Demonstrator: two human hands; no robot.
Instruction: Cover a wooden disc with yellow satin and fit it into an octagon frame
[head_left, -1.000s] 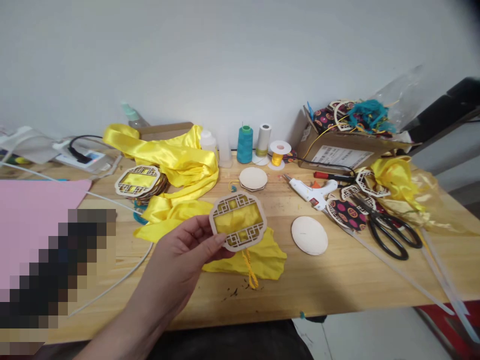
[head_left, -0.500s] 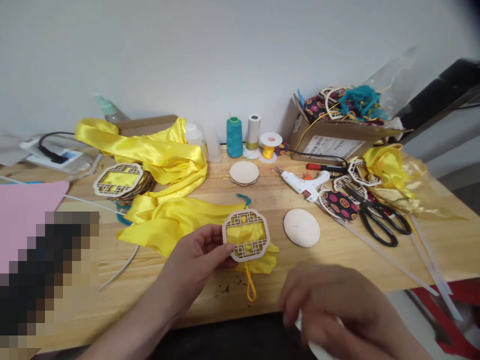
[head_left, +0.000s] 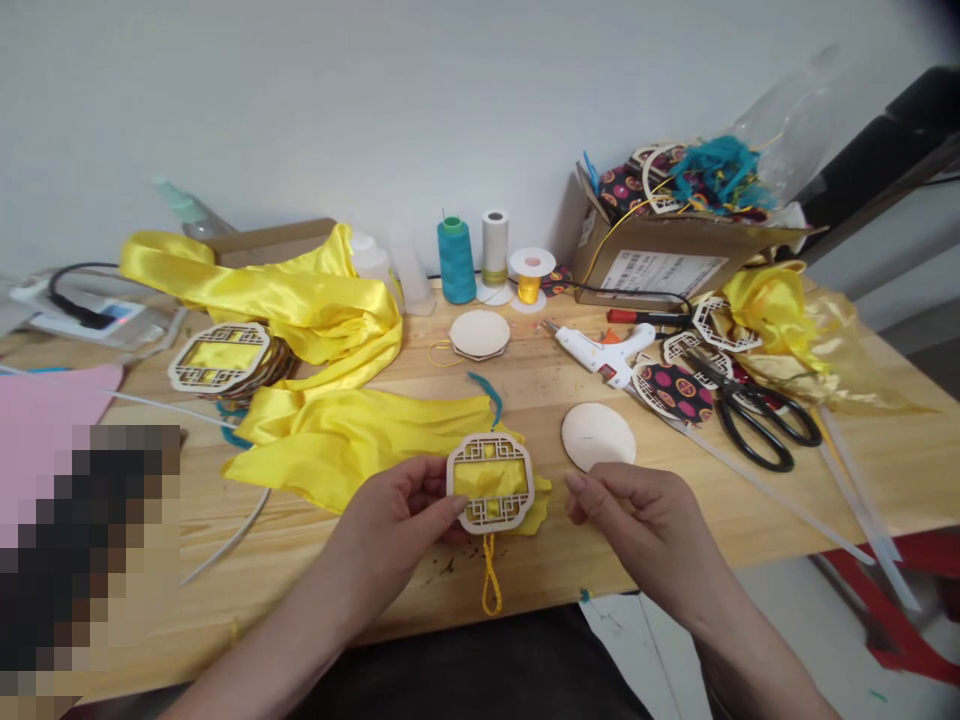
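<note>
My left hand (head_left: 409,510) grips the left edge of a pale wooden lattice frame (head_left: 491,440), thumb on top. Yellow fabric shows through its openings, a braided yellow loop (head_left: 491,590) hangs from the near side, and a teal cord (head_left: 486,395) sticks out at the far side. Under it lies the end of a yellow satin cloth (head_left: 375,430). To the right, my right hand (head_left: 637,510) is closed, thumb against the curled fingers; whatever it may pinch is too small to make out. Just beyond it rests a white oval pad (head_left: 598,435).
A white glue gun (head_left: 604,355) and black-handled scissors (head_left: 754,425) lie on the right. Lattice frames are stacked (head_left: 221,360) at left. Thread spools (head_left: 456,260) stand by the wall beside a cardboard box (head_left: 675,262). Another pale disc (head_left: 480,333) lies behind the cloth.
My right hand has come up from the table's front edge, from a blur to a closed pinch near the white pad. The left hand keeps hold of the frame. The view has shifted slightly.
</note>
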